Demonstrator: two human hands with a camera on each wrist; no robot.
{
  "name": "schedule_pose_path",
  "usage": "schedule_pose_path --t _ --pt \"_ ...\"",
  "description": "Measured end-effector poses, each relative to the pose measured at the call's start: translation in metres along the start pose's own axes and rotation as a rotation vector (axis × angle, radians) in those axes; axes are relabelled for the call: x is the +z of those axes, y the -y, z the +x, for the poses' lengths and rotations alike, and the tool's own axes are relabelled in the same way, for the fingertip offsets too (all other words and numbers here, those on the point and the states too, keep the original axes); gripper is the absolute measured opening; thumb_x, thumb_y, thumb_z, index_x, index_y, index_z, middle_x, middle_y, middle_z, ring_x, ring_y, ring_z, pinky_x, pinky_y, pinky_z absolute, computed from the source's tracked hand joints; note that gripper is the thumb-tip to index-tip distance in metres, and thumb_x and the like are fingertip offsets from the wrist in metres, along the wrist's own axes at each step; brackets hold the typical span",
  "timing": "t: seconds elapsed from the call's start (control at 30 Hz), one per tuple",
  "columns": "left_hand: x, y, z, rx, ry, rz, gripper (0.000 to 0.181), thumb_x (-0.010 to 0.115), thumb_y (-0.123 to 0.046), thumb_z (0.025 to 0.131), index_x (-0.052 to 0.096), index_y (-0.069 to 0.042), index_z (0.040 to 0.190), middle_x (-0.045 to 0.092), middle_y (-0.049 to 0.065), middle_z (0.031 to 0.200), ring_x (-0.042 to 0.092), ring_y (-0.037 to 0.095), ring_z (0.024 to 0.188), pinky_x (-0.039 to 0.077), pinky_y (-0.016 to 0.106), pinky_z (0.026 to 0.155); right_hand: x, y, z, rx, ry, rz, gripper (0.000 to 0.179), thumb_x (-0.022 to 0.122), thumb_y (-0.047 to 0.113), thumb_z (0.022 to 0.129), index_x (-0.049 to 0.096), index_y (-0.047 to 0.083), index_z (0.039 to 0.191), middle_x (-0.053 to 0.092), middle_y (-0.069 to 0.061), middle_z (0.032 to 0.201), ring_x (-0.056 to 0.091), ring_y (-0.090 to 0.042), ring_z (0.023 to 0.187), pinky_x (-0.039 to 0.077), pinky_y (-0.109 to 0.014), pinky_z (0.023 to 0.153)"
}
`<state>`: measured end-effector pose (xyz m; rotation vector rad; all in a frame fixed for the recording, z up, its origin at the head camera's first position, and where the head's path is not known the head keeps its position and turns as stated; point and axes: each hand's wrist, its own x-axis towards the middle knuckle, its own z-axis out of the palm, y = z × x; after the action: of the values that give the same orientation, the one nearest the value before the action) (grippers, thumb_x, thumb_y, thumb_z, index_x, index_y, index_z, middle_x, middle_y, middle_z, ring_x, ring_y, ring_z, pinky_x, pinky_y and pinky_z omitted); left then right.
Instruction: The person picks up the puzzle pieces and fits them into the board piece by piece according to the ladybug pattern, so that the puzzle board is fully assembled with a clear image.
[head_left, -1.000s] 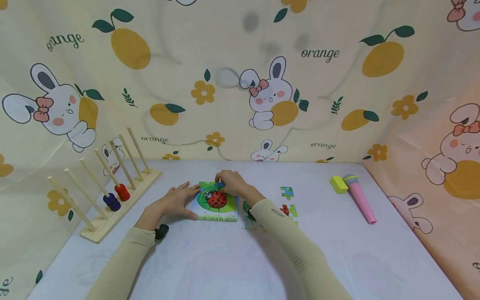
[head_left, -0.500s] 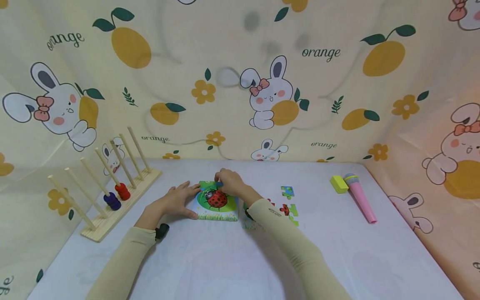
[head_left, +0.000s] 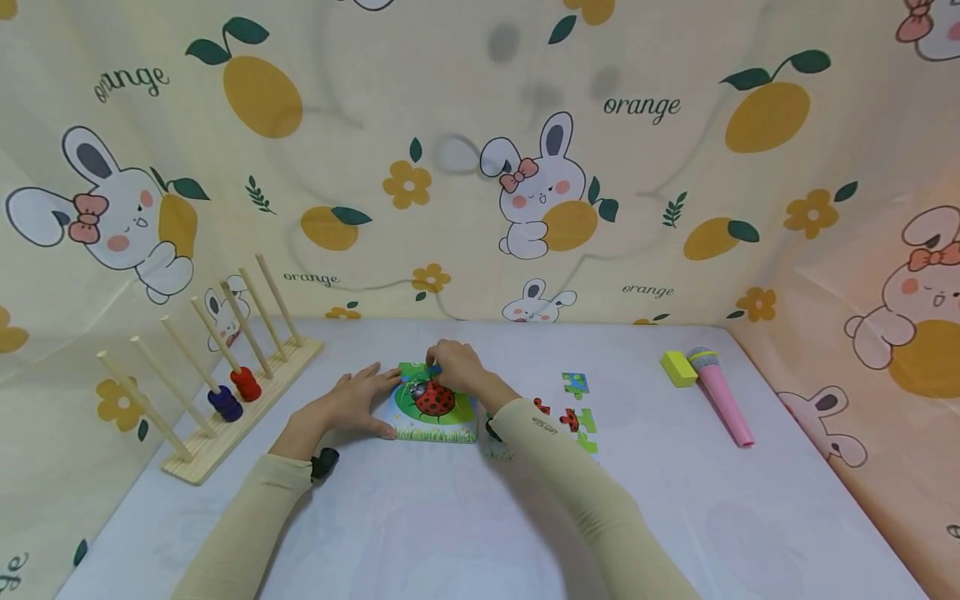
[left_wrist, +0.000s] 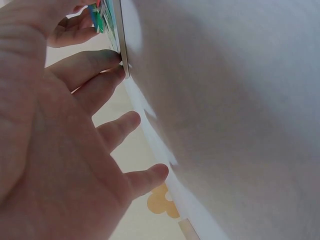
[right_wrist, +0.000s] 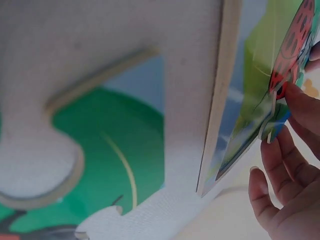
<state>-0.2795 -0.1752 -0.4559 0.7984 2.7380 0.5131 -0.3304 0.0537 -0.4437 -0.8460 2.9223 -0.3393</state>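
In the head view a square ladybug puzzle board (head_left: pixel 435 434) lies flat on the table. My left hand (head_left: pixel 351 403) is at its left side, fingers spread, with the thumb by the near-left corner. The left wrist view shows two fingertips (left_wrist: pixel 116 73) against the board's edge. My right hand (head_left: pixel 461 367) is over the board's far part. Between its thumb and fingers it pinches a small blue-green puzzle piece (right_wrist: pixel 278 119), tilted over the printed ladybug picture in the right wrist view. In the head view, the right hand mostly hides this piece.
Loose puzzle pieces lie right of the board, among them a blue-green one (head_left: pixel 575 383) and a red-and-green one (head_left: pixel 587 423); the right sleeve covers others. A wooden peg rack (head_left: pixel 258 392) with red and blue beads stands left. A yellow block (head_left: pixel 678 369) and pink toy microphone (head_left: pixel 724 400) lie right.
The right hand has shifted very slightly left over the board, still pinching the piece. Its forearm has moved a little left too, showing more of the loose pieces. The left hand stays put.
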Motion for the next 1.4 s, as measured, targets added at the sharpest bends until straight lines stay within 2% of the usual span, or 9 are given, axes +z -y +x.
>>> schedule_pose_path --t 0.53,0.77,0.87,0.97,1.03,1.1,1.2,1.4 --pt "0.000 0.000 0.001 0.007 -0.003 0.003 0.103 0.084 -0.055 0.072 0.041 -0.007 0.152 0.032 0.012 0.160 0.015 0.047 0.148 0.014 0.077 0.107 0.001 0.001 0.001 0.025 0.016 0.012 0.030 0.077 0.019 0.089 0.072 0.011 0.118 0.065 -0.005 0.106 0.062 -0.022 0.100 0.050 -0.043 0.090" --pt "-0.001 -0.003 0.000 0.012 -0.002 0.004 0.101 0.084 -0.053 0.073 0.041 -0.006 0.152 0.032 0.013 0.160 0.015 0.047 0.147 0.014 0.078 0.107 -0.001 -0.001 0.000 -0.028 -0.022 0.010 0.030 0.070 0.014 0.094 0.069 0.010 0.123 0.066 -0.006 0.110 0.062 -0.022 0.103 0.051 -0.042 0.089" --pt "-0.001 -0.002 0.000 0.015 -0.007 0.009 0.101 0.084 -0.053 0.073 0.041 -0.006 0.151 0.033 0.013 0.160 0.016 0.048 0.147 0.015 0.078 0.106 -0.005 0.001 -0.007 -0.061 -0.025 -0.039 0.030 0.064 0.014 0.097 0.068 0.010 0.127 0.065 -0.007 0.118 0.062 -0.023 0.109 0.051 -0.044 0.092" --pt "0.000 -0.002 0.001 0.016 -0.009 0.016 0.102 0.084 -0.054 0.072 0.041 -0.006 0.152 0.033 0.013 0.160 0.016 0.048 0.147 0.016 0.078 0.106 -0.007 0.004 -0.019 -0.094 0.042 -0.133 0.038 0.060 0.026 0.101 0.061 0.011 0.136 0.057 -0.008 0.138 0.055 -0.025 0.125 0.046 -0.050 0.100" --pt "0.000 -0.002 0.001 0.014 -0.010 0.019 0.102 0.083 -0.055 0.073 0.041 -0.006 0.152 0.032 0.014 0.160 0.016 0.048 0.147 0.016 0.078 0.106 -0.006 0.006 -0.029 -0.117 0.115 -0.195 0.050 0.057 0.036 0.102 0.052 0.012 0.145 0.045 -0.007 0.152 0.044 -0.025 0.137 0.040 -0.054 0.106" --pt "-0.001 -0.002 0.001 0.012 -0.008 0.018 0.102 0.083 -0.054 0.073 0.040 -0.006 0.152 0.032 0.013 0.160 0.016 0.048 0.147 0.015 0.078 0.106 -0.005 0.008 -0.039 -0.128 0.189 -0.211 0.061 0.052 0.045 0.102 0.041 0.013 0.153 0.030 -0.006 0.162 0.031 -0.026 0.146 0.033 -0.058 0.111" --pt "-0.001 -0.001 0.001 0.015 -0.006 0.015 0.102 0.083 -0.054 0.074 0.040 -0.006 0.152 0.031 0.013 0.160 0.015 0.047 0.147 0.015 0.078 0.106 0.001 0.011 -0.053 -0.133 0.256 -0.207 0.070 0.045 0.053 0.102 0.028 0.015 0.159 0.017 -0.004 0.166 0.019 -0.029 0.151 0.022 -0.062 0.115" --pt "0.001 -0.001 0.001 0.030 -0.011 0.021 0.101 0.083 -0.054 0.074 0.041 -0.004 0.151 0.032 0.015 0.159 0.016 0.049 0.146 0.016 0.079 0.105 0.010 0.017 -0.065 -0.142 0.271 -0.187 0.073 0.037 0.058 0.102 0.021 0.016 0.160 0.012 -0.001 0.167 0.014 -0.033 0.151 0.014 -0.065 0.116"
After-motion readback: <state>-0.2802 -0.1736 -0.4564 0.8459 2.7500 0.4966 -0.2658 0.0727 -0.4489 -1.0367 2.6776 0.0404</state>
